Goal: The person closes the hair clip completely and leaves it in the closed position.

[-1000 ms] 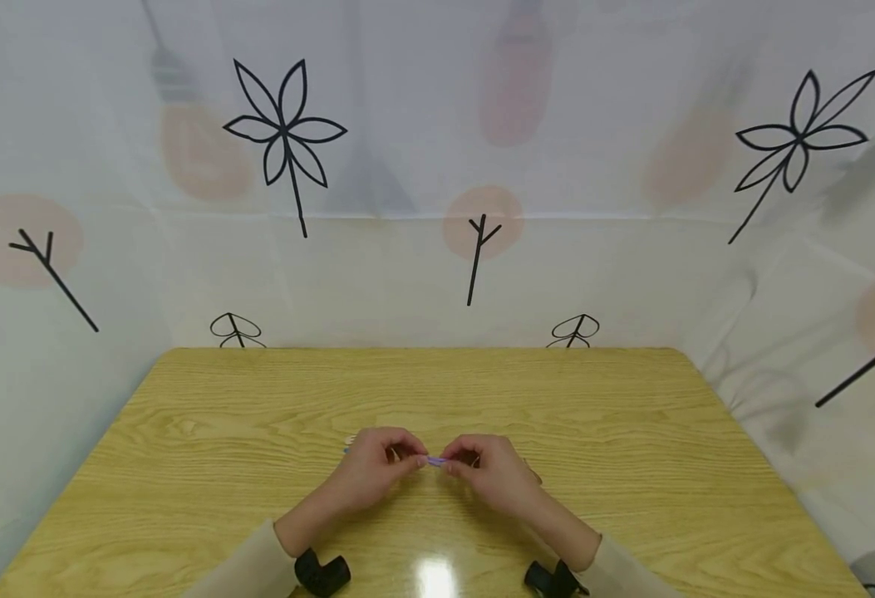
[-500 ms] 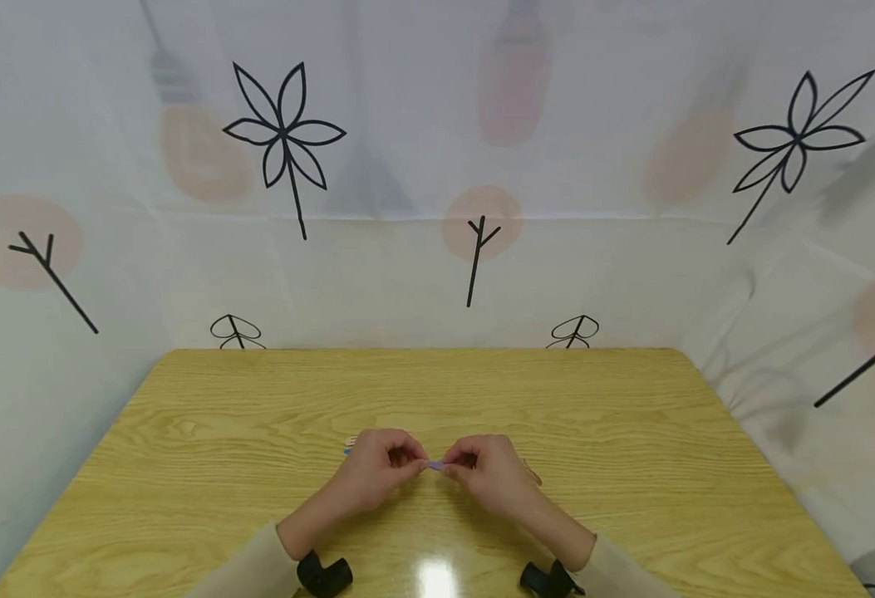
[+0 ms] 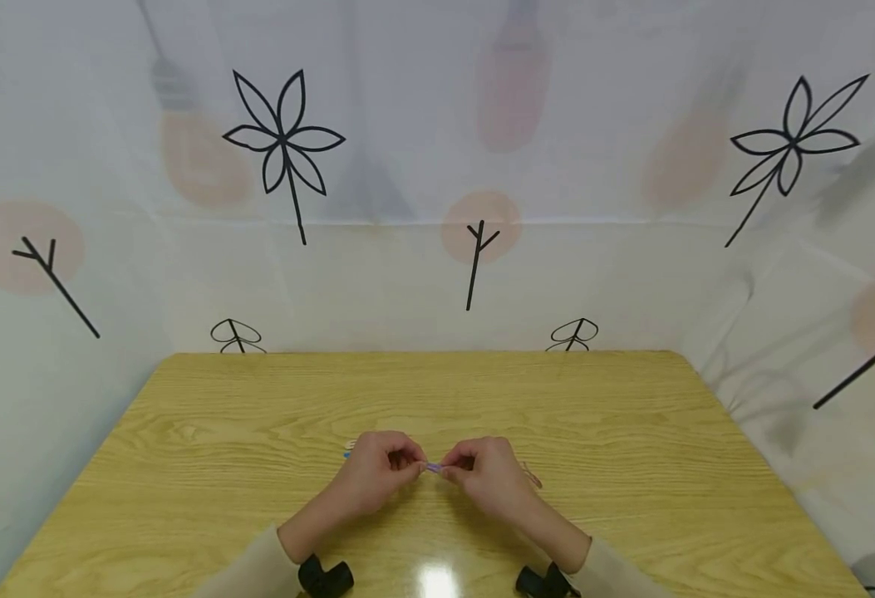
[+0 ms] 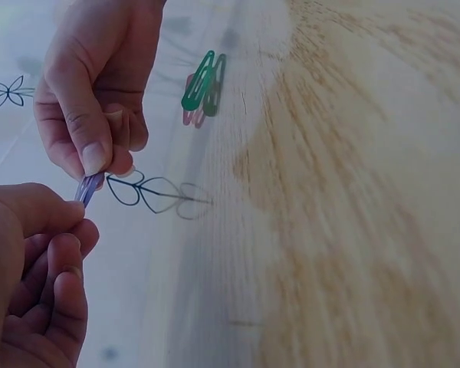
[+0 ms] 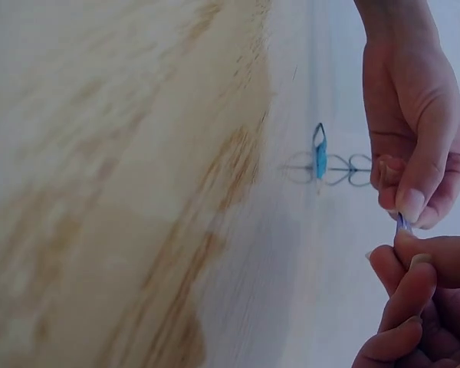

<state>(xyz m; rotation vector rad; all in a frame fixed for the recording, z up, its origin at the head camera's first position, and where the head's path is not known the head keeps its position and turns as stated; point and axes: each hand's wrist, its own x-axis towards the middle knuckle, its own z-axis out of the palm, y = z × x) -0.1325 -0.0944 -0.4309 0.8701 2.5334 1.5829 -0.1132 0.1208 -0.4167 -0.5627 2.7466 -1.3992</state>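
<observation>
Between my two hands a purple snap hair clip (image 3: pixel 434 468) is held up over the middle of the table, pinched at both ends. My left hand (image 3: pixel 379 470) grips one end between thumb and index finger, and my right hand (image 3: pixel 491 475) pinches the other. In the left wrist view the clip (image 4: pixel 88 188) shows its slotted shape, with fingertips covering its ends. A green hair clip (image 4: pixel 198 83) and a pink hair clip (image 4: pixel 189 115) lie beyond the right hand. A blue hair clip (image 5: pixel 320 157) lies past the left hand.
The wood-grain table (image 3: pixel 258 399) stretches out around the hands. A white cloth with printed flowers (image 3: pixel 377 282) hangs behind and along its sides. Black wrist cameras (image 3: pixel 325 576) are strapped on both wrists.
Both hands keep their pinch on the purple hair clip and have barely shifted. The whole head view has slid slightly downward.
</observation>
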